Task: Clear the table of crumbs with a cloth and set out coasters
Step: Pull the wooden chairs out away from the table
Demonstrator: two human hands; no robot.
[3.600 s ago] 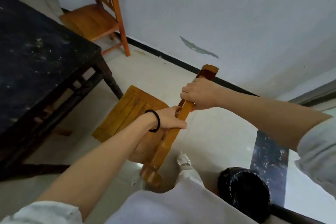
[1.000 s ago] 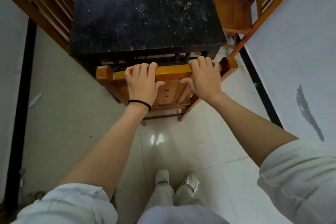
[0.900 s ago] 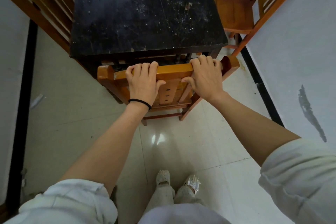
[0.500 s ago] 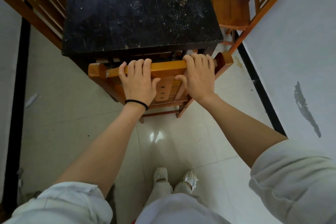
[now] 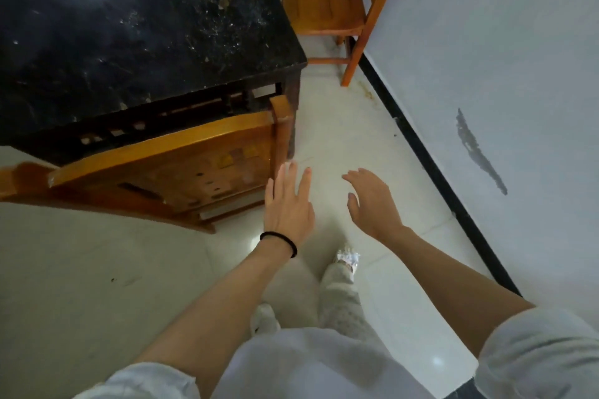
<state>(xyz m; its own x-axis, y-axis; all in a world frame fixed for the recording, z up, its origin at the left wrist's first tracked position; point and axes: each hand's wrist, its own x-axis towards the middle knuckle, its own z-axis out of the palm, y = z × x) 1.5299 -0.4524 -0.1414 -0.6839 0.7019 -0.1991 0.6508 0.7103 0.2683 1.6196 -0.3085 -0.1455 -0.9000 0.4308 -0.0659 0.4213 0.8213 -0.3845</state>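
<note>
Crumb-speckled black table (image 5: 136, 42), square-cornered

The bench (image 5: 136, 29) up and left of the fingers (image 5: 285, 178) is showing a dark, dull top, scratched and speckled with pale crumbs. The near chair (image 5: 168, 155) just left of them is looking like orange varnished wood with a soft sheen, and the far chair (image 5: 324, 0) beyond them likewise. The floor (image 5: 340, 126) under them is gleaming as pale glossy tile. The wall (image 5: 486, 42) to their right is appearing matt, with one scuffed patch.
</note>
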